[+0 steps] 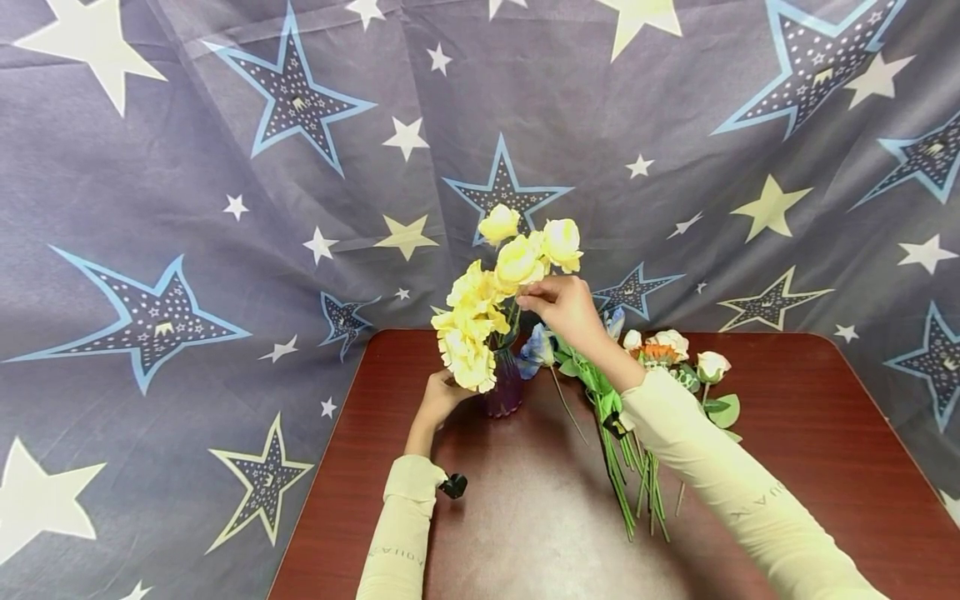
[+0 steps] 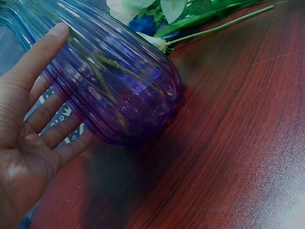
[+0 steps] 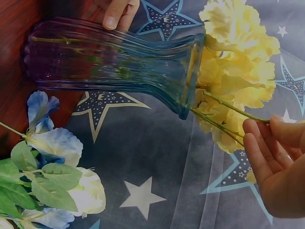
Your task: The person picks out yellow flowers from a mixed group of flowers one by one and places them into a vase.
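A ribbed glass vase, blue at the neck and purple at the base, stands on the table with several yellow flowers in it. My left hand holds the vase from the left, thumb along the near side and fingers behind. Just above the rim, my right hand pinches the green stem of a yellow flower between thumb and fingertips. Other stems lean out of the mouth beside it. Through the glass, cut stem ends show near the base in the left wrist view.
To the right of the vase lies a bunch of flowers, white, orange and blue, with green stems pointing toward the near edge. A blue flower lies close to the vase. The star-printed cloth hangs behind the red-brown table.
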`<state>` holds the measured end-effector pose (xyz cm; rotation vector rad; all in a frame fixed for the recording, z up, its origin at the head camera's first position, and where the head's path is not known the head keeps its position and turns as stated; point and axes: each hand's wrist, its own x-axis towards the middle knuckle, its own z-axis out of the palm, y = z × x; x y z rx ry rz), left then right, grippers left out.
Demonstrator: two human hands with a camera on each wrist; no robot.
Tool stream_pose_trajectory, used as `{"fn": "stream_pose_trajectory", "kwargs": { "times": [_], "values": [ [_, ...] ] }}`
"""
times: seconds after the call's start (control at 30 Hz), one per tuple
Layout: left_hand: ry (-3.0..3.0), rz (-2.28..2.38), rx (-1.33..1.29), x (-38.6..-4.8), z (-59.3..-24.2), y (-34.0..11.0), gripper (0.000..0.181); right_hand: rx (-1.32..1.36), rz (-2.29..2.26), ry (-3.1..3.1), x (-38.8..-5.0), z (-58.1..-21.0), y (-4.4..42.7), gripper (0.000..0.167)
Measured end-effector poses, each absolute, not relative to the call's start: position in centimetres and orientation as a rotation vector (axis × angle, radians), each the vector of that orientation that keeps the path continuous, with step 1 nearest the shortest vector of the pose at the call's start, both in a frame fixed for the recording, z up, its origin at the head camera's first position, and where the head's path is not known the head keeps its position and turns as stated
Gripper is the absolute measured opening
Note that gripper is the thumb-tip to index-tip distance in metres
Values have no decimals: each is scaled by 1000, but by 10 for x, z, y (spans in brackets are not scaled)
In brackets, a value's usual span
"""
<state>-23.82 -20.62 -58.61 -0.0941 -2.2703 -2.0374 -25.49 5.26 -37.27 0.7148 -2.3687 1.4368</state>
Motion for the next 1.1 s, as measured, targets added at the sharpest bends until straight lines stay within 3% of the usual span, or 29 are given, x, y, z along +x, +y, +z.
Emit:
{"fn": "stream_pose_trajectory", "kwargs": {
  "times": [0.5, 0.77, 1.1],
  "values": [
    [-2276, -2040, -73, -237, -584, -207, 40, 758, 1434, -2384, -251, -383, 44, 9],
    [-2277, -2053, -150, -223, -557, -203, 37, 738, 1442, -2476, -251, -389, 36, 9],
    [-2276, -2055, -142, -222, -557, -203, 39, 634, 1341, -2720, -248, -388, 31, 19]
  ]
}}
